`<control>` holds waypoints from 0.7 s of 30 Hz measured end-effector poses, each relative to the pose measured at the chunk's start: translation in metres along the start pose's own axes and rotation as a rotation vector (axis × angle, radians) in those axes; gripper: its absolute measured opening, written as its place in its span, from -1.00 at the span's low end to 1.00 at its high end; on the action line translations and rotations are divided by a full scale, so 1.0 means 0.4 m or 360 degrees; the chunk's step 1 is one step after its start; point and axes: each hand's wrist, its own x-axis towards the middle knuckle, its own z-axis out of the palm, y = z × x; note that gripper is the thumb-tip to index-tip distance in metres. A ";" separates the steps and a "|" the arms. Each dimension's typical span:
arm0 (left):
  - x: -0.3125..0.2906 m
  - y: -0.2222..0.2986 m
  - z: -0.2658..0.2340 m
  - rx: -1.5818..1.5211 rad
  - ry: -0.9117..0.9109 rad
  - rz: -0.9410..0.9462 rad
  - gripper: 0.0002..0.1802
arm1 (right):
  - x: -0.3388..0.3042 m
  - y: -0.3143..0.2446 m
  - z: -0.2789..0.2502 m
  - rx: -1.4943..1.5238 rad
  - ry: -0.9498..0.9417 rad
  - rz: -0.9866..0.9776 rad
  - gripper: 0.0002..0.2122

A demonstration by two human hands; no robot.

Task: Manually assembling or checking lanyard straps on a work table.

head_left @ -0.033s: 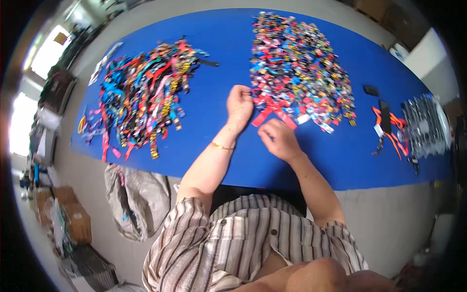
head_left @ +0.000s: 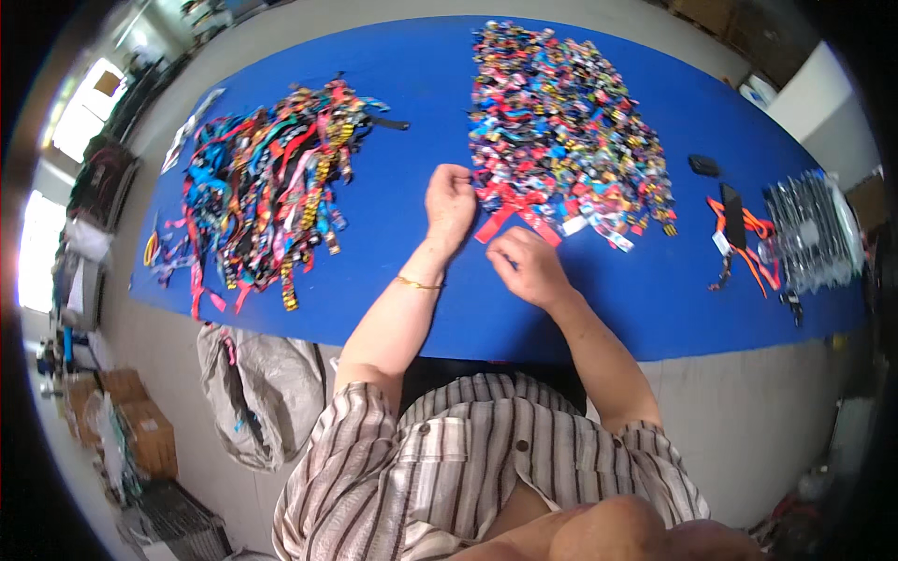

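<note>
My left hand [head_left: 451, 206] rests at the near left edge of a dense block of small multicoloured fabric pieces [head_left: 571, 122], its fingers curled inward. What lies in those fingers is hidden. Just below the block, my right hand [head_left: 528, 266] has thumb and fingers drawn together, close to a red strap [head_left: 496, 224]. Two flat ends of this strap spread toward me between the hands. Whether the right fingers pinch anything is too small to tell. Further left lies a loose heap of colourful patterned straps [head_left: 281, 178].
The blue table [head_left: 421, 75] carries orange straps with a black piece [head_left: 734, 224], a small black object [head_left: 703, 165] and clear plastic-wrapped dark items [head_left: 809, 238] at the right. A pale sack [head_left: 267, 393] sits on the floor at the left, near cardboard boxes [head_left: 145, 425].
The whole table scene has shifted slightly left in the view. My hands keep nearly the same place and pose beside the block.
</note>
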 end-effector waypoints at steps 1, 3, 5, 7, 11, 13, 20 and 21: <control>-0.003 -0.006 0.001 -0.0086 -0.0021 -0.0079 -0.92 | 0.000 -0.001 0.003 0.0015 0.0016 0.0015 -0.94; -0.002 0.025 0.006 -0.0028 -0.0052 -0.0048 -0.87 | -0.007 0.003 -0.013 -0.0007 -0.0016 0.0087 -0.94; 0.007 0.024 0.011 0.0011 -0.0051 -0.0028 -0.86 | -0.009 0.005 -0.015 -0.0019 0.0011 0.0057 -0.94; -0.002 0.026 0.009 -0.0006 -0.0120 -0.0116 -0.88 | -0.012 0.005 -0.018 -0.0020 0.0029 0.0022 -0.94; -0.008 0.024 0.007 -0.0003 -0.0093 -0.0082 -0.88 | -0.014 0.002 -0.024 -0.0043 0.0001 0.0040 -0.94; -0.008 0.027 0.011 -0.0020 -0.0067 -0.0098 -0.87 | -0.016 0.002 -0.023 -0.0057 -0.0001 0.0045 -0.95; -0.004 0.009 0.011 -0.0081 -0.0093 -0.0064 -0.89 | -0.014 0.009 -0.021 -0.0068 0.0005 -0.0008 -0.95; -0.002 0.015 0.015 -0.0029 -0.0107 -0.0088 -0.90 | -0.016 0.011 -0.021 -0.0041 0.0005 0.0036 -0.95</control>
